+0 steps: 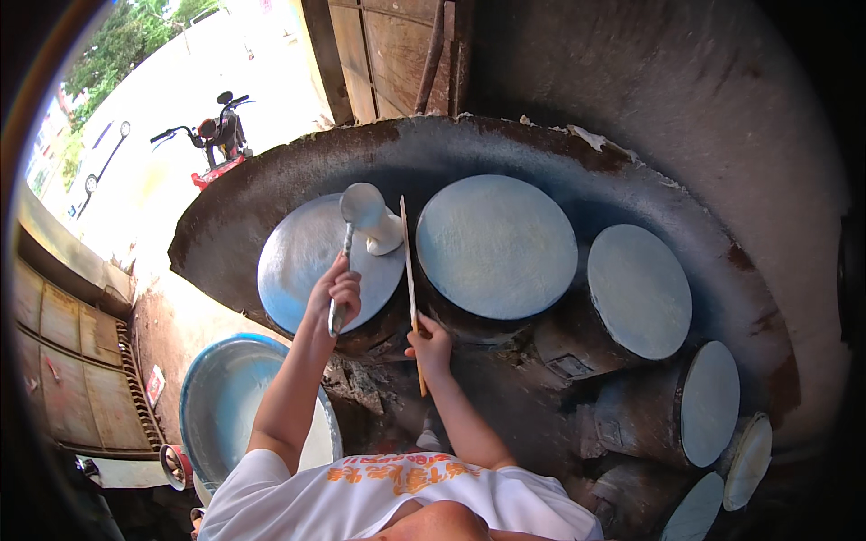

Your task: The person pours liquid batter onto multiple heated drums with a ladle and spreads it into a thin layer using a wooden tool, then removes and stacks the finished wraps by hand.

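Observation:
My left hand (pixel 338 290) is wrapped round the handle of a ladle (pixel 362 204), its bowl tipped over the far right part of the leftmost round griddle (pixel 293 270). White batter (pixel 388 236) comes off the ladle and lies in a small mound there; the rest of that griddle looks bare and greyish. In my closed right hand (pixel 429 346) is a long, thin spatula (pixel 408 261) with a yellowish handle, its blade pointing away from me. It stands in the gap between the leftmost griddle and a second griddle (pixel 498 248), which is covered with a pale sheet.
More pale-topped round griddles (pixel 640 290) on dark drum-like stoves curve to my right. A large blue-rimmed tub (pixel 225 388) with whitish contents stands at my left. A rusty metal sheet (pixel 280 167) curves behind the stoves. Outside, a red two-wheeler (pixel 216 144) is parked.

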`<action>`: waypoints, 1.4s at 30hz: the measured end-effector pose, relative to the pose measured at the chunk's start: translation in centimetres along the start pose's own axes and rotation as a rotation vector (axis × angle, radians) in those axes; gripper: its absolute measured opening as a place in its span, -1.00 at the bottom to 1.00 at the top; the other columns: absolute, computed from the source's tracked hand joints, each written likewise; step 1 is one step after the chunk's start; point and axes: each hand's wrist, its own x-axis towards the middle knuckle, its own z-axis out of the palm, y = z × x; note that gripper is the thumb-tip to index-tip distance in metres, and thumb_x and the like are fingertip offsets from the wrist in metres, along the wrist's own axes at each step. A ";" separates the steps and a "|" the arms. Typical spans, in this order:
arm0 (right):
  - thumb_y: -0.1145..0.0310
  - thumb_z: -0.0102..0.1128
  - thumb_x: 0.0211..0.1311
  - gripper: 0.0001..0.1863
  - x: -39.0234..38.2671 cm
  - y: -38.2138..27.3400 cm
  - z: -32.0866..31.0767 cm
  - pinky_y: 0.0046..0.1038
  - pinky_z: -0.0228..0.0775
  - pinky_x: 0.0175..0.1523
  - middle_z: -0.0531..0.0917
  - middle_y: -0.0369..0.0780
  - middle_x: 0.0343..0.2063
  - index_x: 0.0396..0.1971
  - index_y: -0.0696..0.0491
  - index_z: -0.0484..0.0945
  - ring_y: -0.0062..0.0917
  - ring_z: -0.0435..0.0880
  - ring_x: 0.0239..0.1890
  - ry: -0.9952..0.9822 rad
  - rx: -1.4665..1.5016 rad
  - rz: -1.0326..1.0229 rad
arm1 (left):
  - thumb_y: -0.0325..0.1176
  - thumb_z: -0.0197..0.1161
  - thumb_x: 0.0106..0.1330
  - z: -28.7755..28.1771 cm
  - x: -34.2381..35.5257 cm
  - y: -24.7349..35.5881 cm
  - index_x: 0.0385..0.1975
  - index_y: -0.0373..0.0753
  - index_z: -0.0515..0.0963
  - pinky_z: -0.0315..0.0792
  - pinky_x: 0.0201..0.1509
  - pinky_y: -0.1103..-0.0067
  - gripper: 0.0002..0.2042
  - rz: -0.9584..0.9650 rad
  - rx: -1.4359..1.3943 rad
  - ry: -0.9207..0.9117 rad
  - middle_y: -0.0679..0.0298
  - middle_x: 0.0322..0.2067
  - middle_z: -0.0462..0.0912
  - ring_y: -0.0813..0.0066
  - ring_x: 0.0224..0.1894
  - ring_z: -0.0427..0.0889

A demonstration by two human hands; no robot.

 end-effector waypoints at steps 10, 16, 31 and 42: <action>0.65 0.12 -0.19 -0.65 2.5 -3.1 0.9 -0.33 0.43 -0.13 0.52 -0.07 -0.32 -0.26 0.21 0.56 -0.20 0.55 -0.24 0.203 -0.678 -0.716 | -0.31 0.06 0.38 0.7 2.6 7.6 -0.16 0.17 0.45 0.07 -0.74 0.78 -0.86 0.309 0.335 0.252 0.50 -0.71 0.12 0.76 -0.76 0.11; 0.58 0.10 -0.10 -0.73 6.7 -3.0 5.9 -0.26 0.40 -0.10 0.53 -0.10 -0.28 -0.28 0.16 0.55 -0.18 0.50 -0.18 0.132 -0.833 -0.702 | -0.32 0.06 0.38 0.7 4.4 10.6 -0.11 0.13 0.43 0.06 -0.77 0.78 -0.84 0.338 0.523 0.355 0.52 -0.73 0.11 0.76 -0.77 0.12; 0.60 0.10 -0.14 -0.71 5.6 -2.0 5.1 -0.27 0.41 -0.07 0.57 -0.12 -0.29 -0.30 0.14 0.58 -0.19 0.54 -0.21 0.126 -0.960 -0.722 | -0.42 0.10 0.28 -0.9 -2.3 12.5 0.29 0.18 0.19 0.19 -0.73 0.61 -0.43 0.663 1.637 0.777 0.43 -0.74 0.21 0.63 -0.78 0.22; 0.56 0.15 -0.15 -0.72 8.0 -2.4 9.7 -0.26 0.41 -0.11 0.59 -0.12 -0.33 -0.32 0.13 0.60 -0.19 0.55 -0.23 0.016 -0.818 -0.740 | -0.47 0.11 0.23 -4.4 -8.7 13.6 0.29 0.15 0.19 0.45 -0.23 0.41 -0.40 1.064 2.296 0.840 0.04 -0.24 0.64 0.13 -0.31 0.64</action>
